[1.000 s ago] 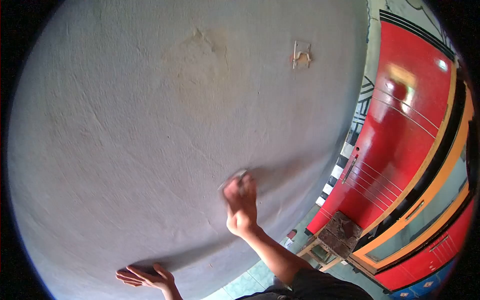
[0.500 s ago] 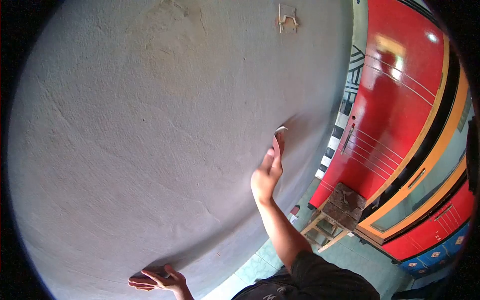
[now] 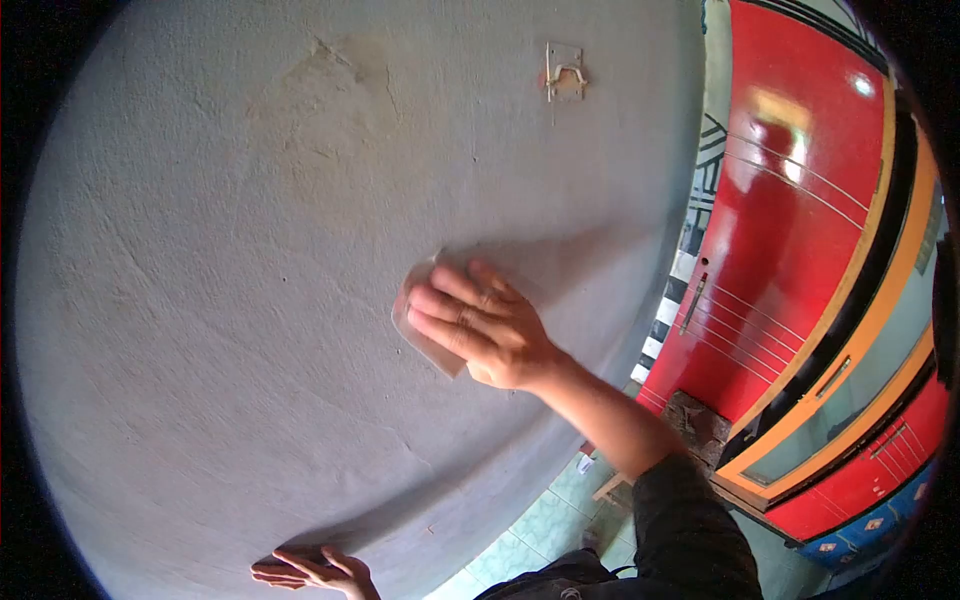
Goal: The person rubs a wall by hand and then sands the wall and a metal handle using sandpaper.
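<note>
My right hand (image 3: 488,325) lies against the grey wall (image 3: 220,330), its fingers pressing a piece of sandpaper (image 3: 436,346) to the surface. The sheet is thin and brownish, with a pale edge curling out past the fingertips; the fingers cover part of it. Low on the left, my left hand (image 3: 318,572) rests with stretched fingers against the same wall and holds nothing.
A metal bracket (image 3: 566,74) is fixed to the wall above my right hand. To the right stand a red cabinet (image 3: 790,230) with an orange-framed glass door and a small wooden stool (image 3: 692,425). Pale green tiles (image 3: 560,515) cover the floor.
My right hand has swung left along the wall with the sandpaper, turning from edge-on to laid over the sheet. My left hand has hardly moved. The view has shifted slightly.
</note>
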